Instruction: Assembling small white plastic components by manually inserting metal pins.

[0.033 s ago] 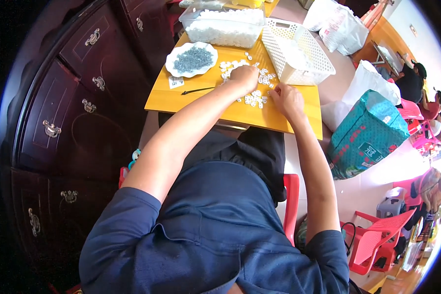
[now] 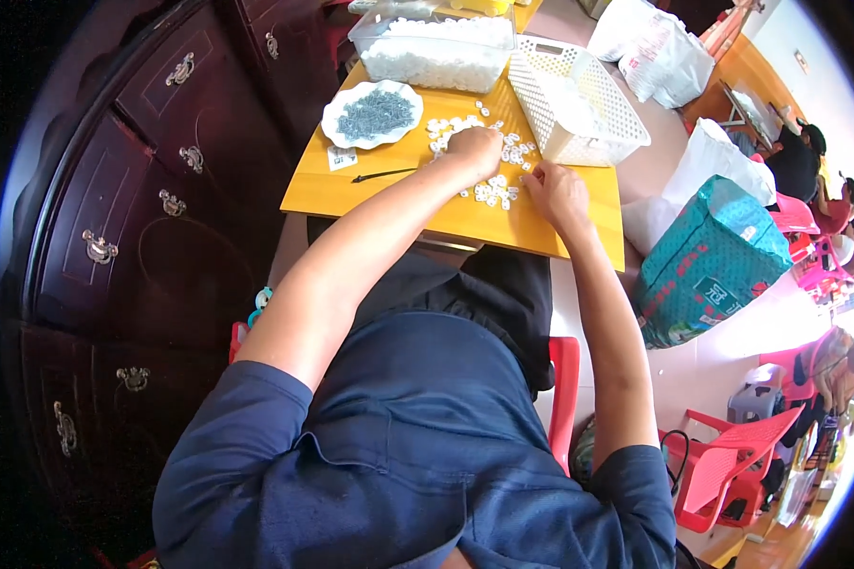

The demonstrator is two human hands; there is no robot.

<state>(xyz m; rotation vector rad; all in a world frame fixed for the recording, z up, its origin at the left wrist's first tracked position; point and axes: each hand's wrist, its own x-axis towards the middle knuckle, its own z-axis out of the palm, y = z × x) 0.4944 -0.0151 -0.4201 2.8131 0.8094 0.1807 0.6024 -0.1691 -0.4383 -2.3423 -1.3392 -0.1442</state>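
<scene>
Over the yellow wooden table, my left hand is closed, its knuckles up, among small white plastic pieces. Whatever its fingers hold is hidden beneath it. A little to the right and nearer to me, my right hand has thumb and fingertips pressed together beside the same loose pieces. What it pinches is too small to make out. Beyond my left forearm stands a white scalloped plate, heaped with small dark grey pieces. A thin black tool lies partly under that forearm.
A clear plastic bin full of white pieces stands at the far edge, next to a white perforated basket. A small white printed square lies near the plate. Dark drawers line the left; a teal bag and red chair are right.
</scene>
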